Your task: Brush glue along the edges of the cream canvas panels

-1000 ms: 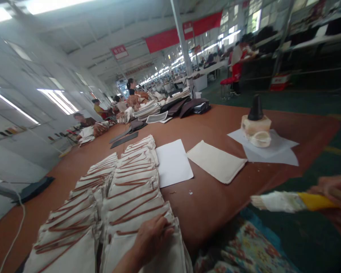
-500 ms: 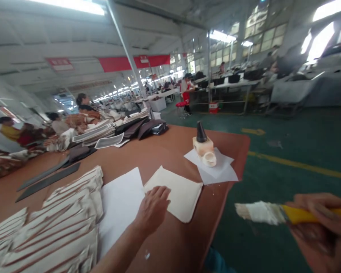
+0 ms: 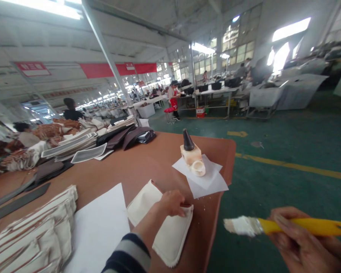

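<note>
My left hand (image 3: pixel 172 203) reaches across a cream leather pouch piece (image 3: pixel 170 237) lying on the brown table (image 3: pixel 200 227). Its fingers are closed on the piece's far edge, where some brown inner side shows. My right hand (image 3: pixel 298 237) is wrapped round the yellow handle of a paintbrush (image 3: pixel 315 226), held out past the table's right edge, above the floor. White stuff coats the brush's bristles, which point left. Beyond the pouch piece stands a pale, smeared container (image 3: pixel 192 154) with a black cone-shaped top, on white paper sheets (image 3: pixel 208 185).
A large white sheet (image 3: pixel 102 227) lies left of the pouch piece. Farther left are stacked cream pieces with brown edges (image 3: pixel 42 235) and dark strips (image 3: pixel 17 203). Dark and framed pieces (image 3: pixel 88 152) pile up at the back. Several people work in the distance.
My left hand has moved from the piece's left side to its far edge and closed on it. The brush stays in my right hand. The view has turned right.
</note>
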Motion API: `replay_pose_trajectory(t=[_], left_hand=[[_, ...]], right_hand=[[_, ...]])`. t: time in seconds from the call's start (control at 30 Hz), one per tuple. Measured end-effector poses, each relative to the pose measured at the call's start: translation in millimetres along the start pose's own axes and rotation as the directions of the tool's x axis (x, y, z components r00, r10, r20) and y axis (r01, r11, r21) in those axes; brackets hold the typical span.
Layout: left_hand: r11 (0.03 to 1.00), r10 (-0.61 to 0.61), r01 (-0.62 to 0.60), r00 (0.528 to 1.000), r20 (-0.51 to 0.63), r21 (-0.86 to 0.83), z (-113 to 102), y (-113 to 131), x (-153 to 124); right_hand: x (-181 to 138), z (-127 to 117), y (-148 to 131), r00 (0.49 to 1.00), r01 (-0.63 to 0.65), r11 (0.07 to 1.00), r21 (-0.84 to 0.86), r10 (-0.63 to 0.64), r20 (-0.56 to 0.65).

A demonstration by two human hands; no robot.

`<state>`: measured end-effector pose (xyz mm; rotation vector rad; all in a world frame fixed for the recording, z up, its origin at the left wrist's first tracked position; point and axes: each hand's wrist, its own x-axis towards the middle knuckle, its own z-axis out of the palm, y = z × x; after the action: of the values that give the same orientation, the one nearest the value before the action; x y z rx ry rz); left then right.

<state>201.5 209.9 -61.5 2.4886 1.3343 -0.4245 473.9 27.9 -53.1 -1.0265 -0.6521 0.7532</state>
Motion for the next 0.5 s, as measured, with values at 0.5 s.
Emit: replay_pose_trajectory(t=[0.5], left_hand=[[0.751, -0.041, -0.113, 0.975, -0.217, -0.650, -19.3, 73.5, -139.6]], right_hand=[[-49.8, 57.1, -56.8, 0.815, 0.402, 0.899, -0.174, -0.265, 0.515]])
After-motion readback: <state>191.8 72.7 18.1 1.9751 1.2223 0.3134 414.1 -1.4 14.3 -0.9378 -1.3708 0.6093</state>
